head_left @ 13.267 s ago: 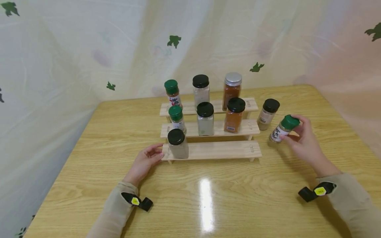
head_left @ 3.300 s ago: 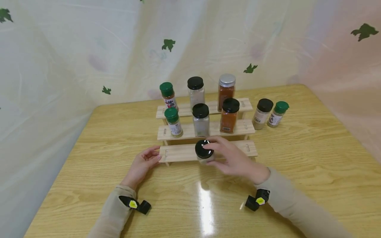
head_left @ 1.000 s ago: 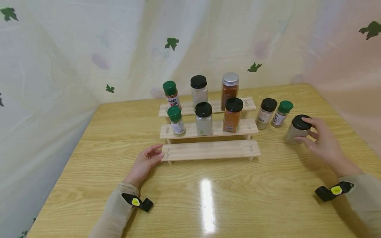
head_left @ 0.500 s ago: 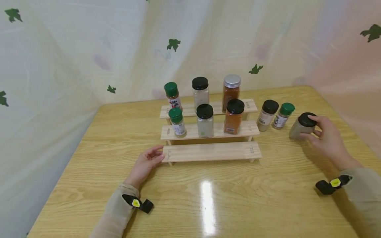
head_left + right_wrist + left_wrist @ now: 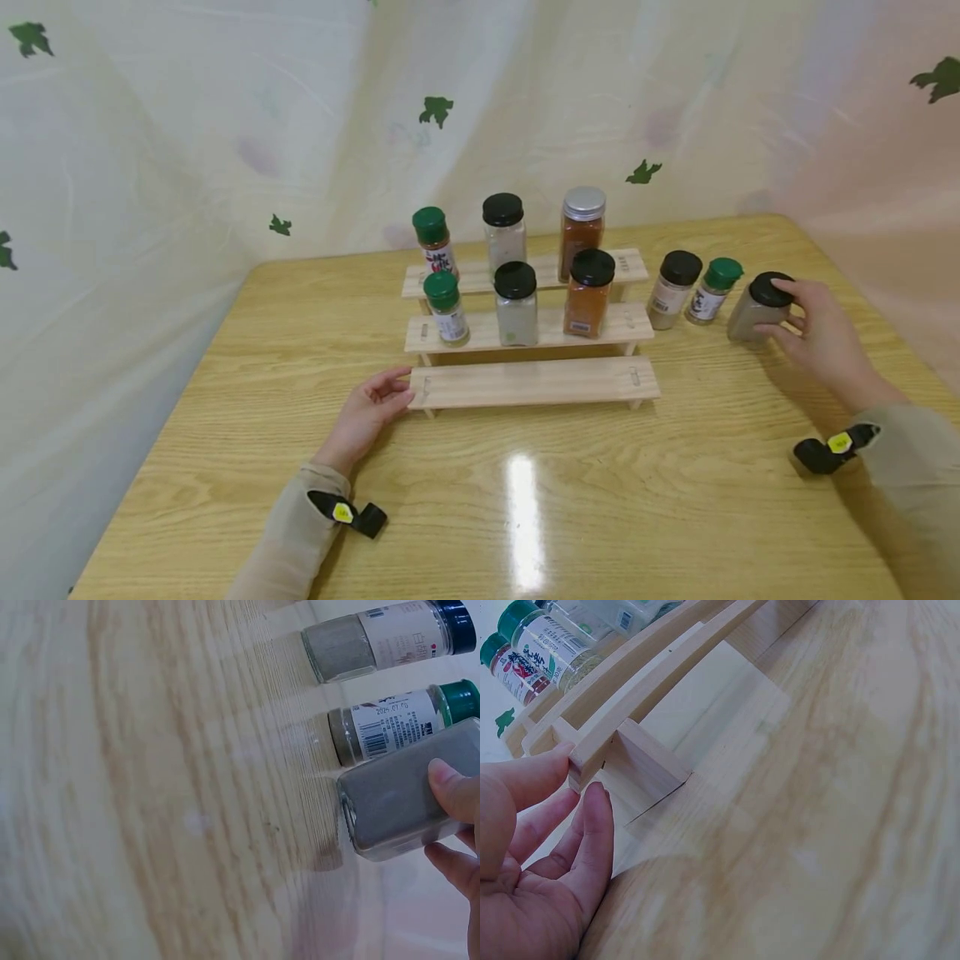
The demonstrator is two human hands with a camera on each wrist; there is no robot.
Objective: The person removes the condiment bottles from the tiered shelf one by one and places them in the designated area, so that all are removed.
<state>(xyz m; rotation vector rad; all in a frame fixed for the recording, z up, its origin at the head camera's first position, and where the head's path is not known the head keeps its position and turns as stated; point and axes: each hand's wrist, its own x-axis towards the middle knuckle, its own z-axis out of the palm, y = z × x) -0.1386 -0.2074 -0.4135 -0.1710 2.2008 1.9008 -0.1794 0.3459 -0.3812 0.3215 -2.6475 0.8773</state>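
My right hand (image 5: 828, 342) grips a square glass spice jar (image 5: 752, 319) with a black lid and grey powder inside. The jar leans a little, at the right of the rack; in the right wrist view the same spice jar (image 5: 409, 799) lies close beside a green-capped spice bottle (image 5: 394, 724). My left hand (image 5: 367, 417) pinches the left end of the lowest tier of a three-tier wooden spice rack (image 5: 532, 383). In the left wrist view the thumb (image 5: 540, 774) touches that tier's end, fingers below it. The lowest tier is bare.
On the upper tiers stand several spice jars, among them an orange one (image 5: 588, 304) and a silver-lidded one (image 5: 582, 242). A black-capped bottle (image 5: 670, 296) stands right of the rack. The wooden table (image 5: 480, 517) meets a leaf-patterned curtain (image 5: 337, 125) behind.
The green-capped bottle was set down right of the rack. My right hand took the grey jar off the lowest tier and carried it right, lately slightly farther back. My left hand stays put.
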